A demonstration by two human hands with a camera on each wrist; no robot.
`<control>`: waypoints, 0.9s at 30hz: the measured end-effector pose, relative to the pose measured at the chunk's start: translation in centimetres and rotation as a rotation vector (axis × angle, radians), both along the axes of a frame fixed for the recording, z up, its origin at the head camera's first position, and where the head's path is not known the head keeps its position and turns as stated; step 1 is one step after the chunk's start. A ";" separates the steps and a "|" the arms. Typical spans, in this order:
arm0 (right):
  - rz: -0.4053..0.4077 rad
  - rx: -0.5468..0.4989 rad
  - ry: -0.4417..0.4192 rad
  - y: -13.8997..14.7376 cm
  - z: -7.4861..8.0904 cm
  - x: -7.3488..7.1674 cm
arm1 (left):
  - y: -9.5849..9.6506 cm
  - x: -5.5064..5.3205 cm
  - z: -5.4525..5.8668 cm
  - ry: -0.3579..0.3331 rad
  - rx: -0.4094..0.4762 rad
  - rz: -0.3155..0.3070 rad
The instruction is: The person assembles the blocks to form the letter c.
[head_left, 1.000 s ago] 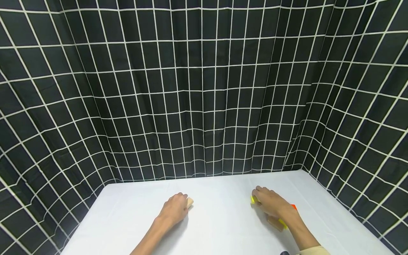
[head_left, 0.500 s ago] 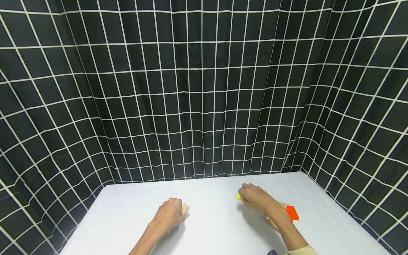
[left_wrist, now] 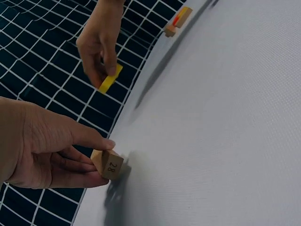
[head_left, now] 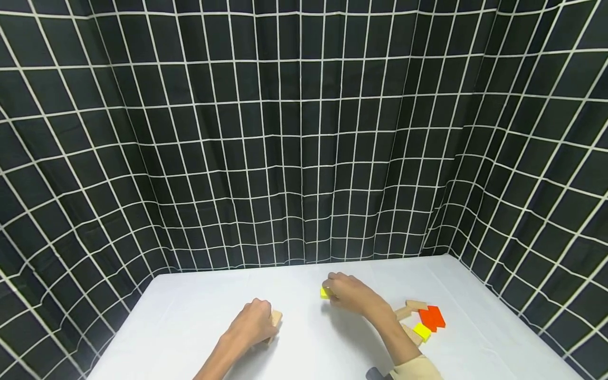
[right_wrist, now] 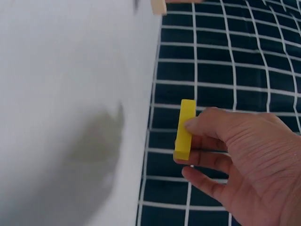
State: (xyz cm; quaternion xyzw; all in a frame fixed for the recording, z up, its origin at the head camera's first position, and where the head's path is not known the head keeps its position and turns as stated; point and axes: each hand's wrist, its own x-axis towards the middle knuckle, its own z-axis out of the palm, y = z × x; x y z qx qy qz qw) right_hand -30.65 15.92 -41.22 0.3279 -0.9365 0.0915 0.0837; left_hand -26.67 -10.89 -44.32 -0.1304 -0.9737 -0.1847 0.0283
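Two hands worked over the white table (head_left: 304, 348), each gripping a block. The left hand (head_left: 253, 321) pinched a wooden block (left_wrist: 111, 165) between thumb and fingertips, the thumb on one side and the fingers on the other. The number 28 showed on one face, turned sideways in the left wrist view. Its shadow lay close by; whether the block touched the table could not be told.

The right hand (head_left: 350, 294) held a yellow block (right_wrist: 185, 129), with the thumb pressed on one long face and fingers behind it. One lower finger stood apart from the block. This block was raised off the table, its shadow falling well apart from it, and it was near the far edge, to the right of the wooden block.

Farther right, beyond the right forearm, a loose cluster lay on the table. Two red blocks (head_left: 431, 318) touched each other there, with another yellow piece (head_left: 421, 332) just beside them on the near side. Wooden pieces (head_left: 416, 304) lay at the cluster's far and left sides.

A pale sleeve (head_left: 417, 369) covered part of the right arm. Behind the table hung a dark curtain (head_left: 313, 132) with a white grid.
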 end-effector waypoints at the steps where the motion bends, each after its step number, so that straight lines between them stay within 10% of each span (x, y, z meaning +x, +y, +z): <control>1: 0.012 0.005 0.001 -0.4 -0.2 -0.1 | 0.1 0.0 -0.1 -0.009 0.004 -0.003; 27: 0.064 0.202 0.000 -9.8 -3.6 -1.8 | 0.2 -0.3 -1.1 -0.125 0.102 -0.038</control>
